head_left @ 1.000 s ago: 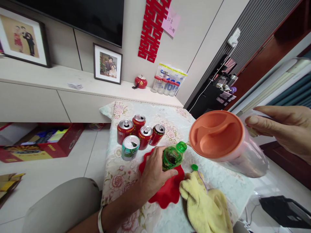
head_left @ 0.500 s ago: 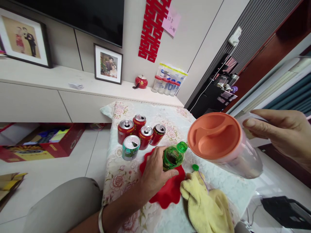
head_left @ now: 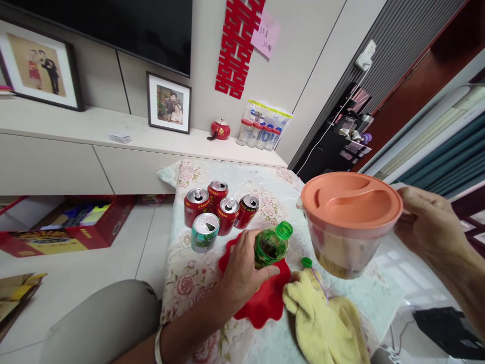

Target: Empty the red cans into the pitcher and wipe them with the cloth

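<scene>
My left hand [head_left: 242, 270] is wrapped round a green plastic bottle [head_left: 271, 247], uncapped and standing on a red scalloped tray [head_left: 261, 308]. Dark liquid shows inside the bottle. To its right, my right hand [head_left: 428, 217] grips the handle of a clear pitcher [head_left: 341, 247] with an orange lid [head_left: 352, 199]. The pitcher hangs nearly upright above the table, with a little brownish liquid at its bottom. A green bottle cap [head_left: 306, 262] lies beside a yellow cloth [head_left: 322, 313]. Several opened cans, among them a green can [head_left: 205, 232] and a red can [head_left: 226, 216], stand left of the bottle.
A flowered cloth covers the table [head_left: 189, 313], which meets a white cabinet [head_left: 144, 146]. On that cabinet stand a framed photo [head_left: 169, 103], a red pot [head_left: 220, 129] and several glass jars [head_left: 257, 135]. An open red carton [head_left: 68, 227] sits on the floor at left.
The pitcher has swung from tilted towards the bottle to nearly upright, and its spout has moved off the bottle's mouth. My left hand and the bottle have stayed in place.
</scene>
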`<state>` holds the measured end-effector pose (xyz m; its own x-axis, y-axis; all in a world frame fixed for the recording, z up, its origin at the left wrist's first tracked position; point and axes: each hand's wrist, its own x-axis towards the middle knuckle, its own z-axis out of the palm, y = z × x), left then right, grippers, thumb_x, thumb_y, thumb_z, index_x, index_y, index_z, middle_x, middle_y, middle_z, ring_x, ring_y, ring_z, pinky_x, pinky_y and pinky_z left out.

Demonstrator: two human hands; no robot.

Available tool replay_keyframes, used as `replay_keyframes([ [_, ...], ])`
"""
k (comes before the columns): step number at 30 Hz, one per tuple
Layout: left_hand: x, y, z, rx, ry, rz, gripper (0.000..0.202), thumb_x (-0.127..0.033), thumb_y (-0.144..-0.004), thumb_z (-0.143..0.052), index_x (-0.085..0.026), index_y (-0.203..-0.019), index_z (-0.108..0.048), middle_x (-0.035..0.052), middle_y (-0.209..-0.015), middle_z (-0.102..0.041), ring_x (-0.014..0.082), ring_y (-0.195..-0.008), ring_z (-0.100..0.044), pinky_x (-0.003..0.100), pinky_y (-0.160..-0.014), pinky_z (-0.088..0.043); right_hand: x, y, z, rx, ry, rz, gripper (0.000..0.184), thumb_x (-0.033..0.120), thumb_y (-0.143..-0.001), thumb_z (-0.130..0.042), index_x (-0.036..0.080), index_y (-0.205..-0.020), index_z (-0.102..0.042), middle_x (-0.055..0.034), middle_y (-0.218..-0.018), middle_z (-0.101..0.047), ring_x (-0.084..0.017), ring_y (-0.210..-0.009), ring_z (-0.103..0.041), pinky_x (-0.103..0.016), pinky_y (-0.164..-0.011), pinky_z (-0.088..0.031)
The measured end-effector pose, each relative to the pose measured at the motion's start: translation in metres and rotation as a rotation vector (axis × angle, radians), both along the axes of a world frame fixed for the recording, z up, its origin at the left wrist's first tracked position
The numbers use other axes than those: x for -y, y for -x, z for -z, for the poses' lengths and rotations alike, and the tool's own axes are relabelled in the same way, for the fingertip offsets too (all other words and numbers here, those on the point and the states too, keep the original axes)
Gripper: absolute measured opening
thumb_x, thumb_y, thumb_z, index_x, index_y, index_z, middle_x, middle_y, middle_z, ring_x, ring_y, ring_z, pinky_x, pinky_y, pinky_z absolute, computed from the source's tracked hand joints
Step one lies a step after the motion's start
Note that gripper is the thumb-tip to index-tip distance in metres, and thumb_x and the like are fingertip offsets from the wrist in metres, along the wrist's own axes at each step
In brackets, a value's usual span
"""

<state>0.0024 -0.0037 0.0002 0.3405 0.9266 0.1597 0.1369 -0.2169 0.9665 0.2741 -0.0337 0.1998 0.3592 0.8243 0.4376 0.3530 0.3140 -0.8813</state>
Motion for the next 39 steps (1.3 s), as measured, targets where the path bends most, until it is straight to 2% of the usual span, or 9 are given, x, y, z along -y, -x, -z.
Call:
replay_keyframes([
  [4,0.001,0.000,0.005,-0.002,-0.032,-0.019,0.066,-0.017,-0.069,-0.082,-0.022,-0.129,-0.055,0.0098,-0.127,-0.066,0.0328,-0.125,-0.061,0.052,-0.107,-0.044,-0.006,-0.012,0.006,-0.253,-0.069,0.065,0.040,0.043,-0.059,-0.097,0.026,-0.055,-0.060,0.0095,-0.046,-0.030,-0.005,-0.042,-0.012,-0.024,-0.032,-0.006],
  [8,0.002,0.000,0.010,0.003,-0.087,-0.044,0.064,-0.022,-0.072,-0.078,-0.022,-0.131,-0.054,0.0116,-0.130,-0.065,0.0330,-0.126,-0.060,0.053,-0.109,-0.043,-0.012,-0.019,0.022,-0.441,-0.155,0.115,0.042,0.035,-0.063,-0.091,0.026,-0.058,-0.050,0.0109,-0.046,-0.031,-0.004,-0.040,-0.015,-0.022,-0.032,-0.009],
  [14,0.003,-0.005,0.016,-0.008,-0.105,-0.081,0.068,-0.029,-0.071,-0.075,-0.019,-0.135,-0.052,0.0159,-0.131,-0.064,0.0355,-0.127,-0.060,0.056,-0.110,-0.044,-0.025,-0.027,0.076,-0.567,-0.103,0.112,0.056,0.064,-0.076,-0.077,0.022,-0.057,-0.046,0.0080,-0.046,-0.039,-0.003,-0.036,-0.026,-0.019,-0.033,-0.021],
  [20,0.004,-0.007,0.028,-0.022,-0.043,-0.107,0.080,-0.033,-0.069,-0.076,-0.016,-0.141,-0.045,0.0203,-0.137,-0.062,0.0381,-0.131,-0.059,0.058,-0.111,-0.045,-0.046,-0.026,0.129,-0.632,-0.120,0.098,0.058,0.063,-0.072,-0.082,0.023,-0.063,-0.040,0.0107,-0.047,-0.038,-0.003,-0.037,-0.025,-0.019,-0.035,-0.020],
  [25,0.003,-0.004,0.032,-0.026,-0.023,-0.052,0.071,-0.036,-0.076,-0.076,-0.018,-0.138,-0.046,0.0172,-0.134,-0.063,0.0332,-0.129,-0.061,0.051,-0.110,-0.047,-0.054,-0.022,0.159,-0.629,-0.112,0.094,0.062,0.067,-0.070,-0.082,0.024,-0.063,-0.038,0.0116,-0.046,-0.036,-0.004,-0.038,-0.022,-0.020,-0.037,-0.020],
  [30,0.002,0.000,0.021,-0.016,0.030,-0.019,0.069,-0.032,-0.076,-0.073,-0.018,-0.138,-0.047,0.0169,-0.138,-0.064,0.0339,-0.133,-0.060,0.051,-0.113,-0.046,-0.050,-0.018,0.171,-0.586,-0.086,0.119,0.064,0.072,-0.062,-0.083,0.024,-0.062,-0.040,0.0110,-0.048,-0.041,-0.005,-0.040,-0.023,-0.021,-0.040,-0.023],
  [33,-0.003,0.006,0.011,0.012,0.030,0.078,0.067,-0.030,-0.078,-0.071,-0.019,-0.140,-0.047,0.0147,-0.140,-0.066,0.0330,-0.132,-0.061,0.050,-0.114,-0.046,-0.045,-0.021,0.171,-0.537,-0.049,0.155,0.064,0.077,-0.059,-0.082,0.025,-0.065,-0.045,0.0087,-0.053,-0.049,-0.007,-0.045,-0.038,-0.023,-0.046,-0.034],
  [36,-0.010,0.014,0.002,0.018,0.034,0.189,0.063,-0.030,-0.080,-0.070,-0.022,-0.139,-0.049,0.0107,-0.141,-0.069,0.0320,-0.133,-0.062,0.047,-0.114,-0.048,-0.029,-0.029,0.174,-0.466,0.016,0.222,0.060,0.079,-0.062,-0.079,0.024,-0.075,-0.059,0.0020,-0.071,-0.065,-0.015,-0.067,-0.061,-0.028,-0.061,-0.047],
  [39,-0.015,0.020,-0.001,0.011,0.050,0.261,0.067,-0.028,-0.080,-0.071,-0.020,-0.142,-0.047,0.0108,-0.142,-0.069,0.0319,-0.135,-0.062,0.045,-0.115,-0.047,0.004,-0.034,0.183,-0.385,0.108,0.348,0.054,0.071,-0.071,-0.078,0.024,-0.096,-0.070,-0.0029,-0.096,-0.074,-0.020,-0.089,-0.067,-0.031,-0.073,-0.049],
])
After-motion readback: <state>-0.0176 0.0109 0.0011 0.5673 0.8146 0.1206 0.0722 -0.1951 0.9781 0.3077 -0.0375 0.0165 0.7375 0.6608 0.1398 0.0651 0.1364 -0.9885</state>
